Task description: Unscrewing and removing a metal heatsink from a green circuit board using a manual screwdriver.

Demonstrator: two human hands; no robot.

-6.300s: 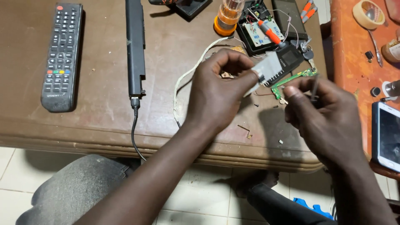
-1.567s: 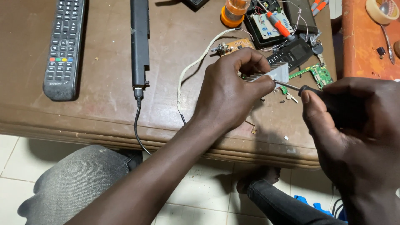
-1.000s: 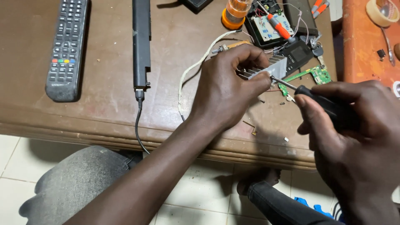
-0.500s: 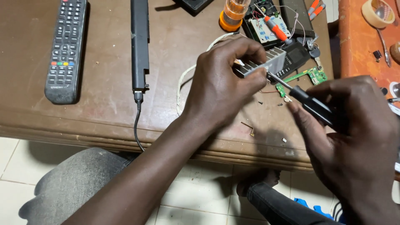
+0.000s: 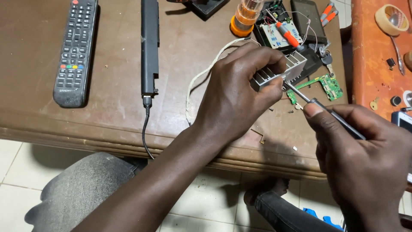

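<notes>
The left hand [image 5: 234, 92] is closed around a small finned metal heat sink [image 5: 279, 71], fingers curled over its top and thumb pressed against its near edge, holding it just above the table [image 5: 111, 99]. The right hand [image 5: 365, 159] grips a thin screwdriver [image 5: 315, 103] between thumb and forefinger, the dark handle running back into the palm. The metal shaft slants up and to the left, and its tip touches the underside of the heat sink at the lower edge, close to the left thumb.

Just behind the screwdriver shaft, a small green circuit board [image 5: 326, 86] lies flat on the table, with a few tiny loose bits scattered near it. Beyond the heat sink sit a dark box [image 5: 274, 30] with a pale board and coloured wires inside, an orange-handled tool [image 5: 287, 34] lying across it, and a black phone-like slab [image 5: 307, 19]. An orange and clear plastic bottle-like thing [image 5: 244, 17] stands beside them. A white braided cord [image 5: 206, 73] curves from there toward the left wrist.

Farther left, a long black bar [image 5: 149, 47] lies lengthwise with a black cable [image 5: 146, 129] plugged into its near end and hanging over the table edge. A black remote control [image 5: 76, 49] lies well apart at the far left. To the right, an orange surface [image 5: 373, 64] carries a roll of tape [image 5: 390, 19]. Below the table edge, the person's grey-clad knee [image 5: 86, 193] shows over a tiled floor [image 5: 13, 172].
</notes>
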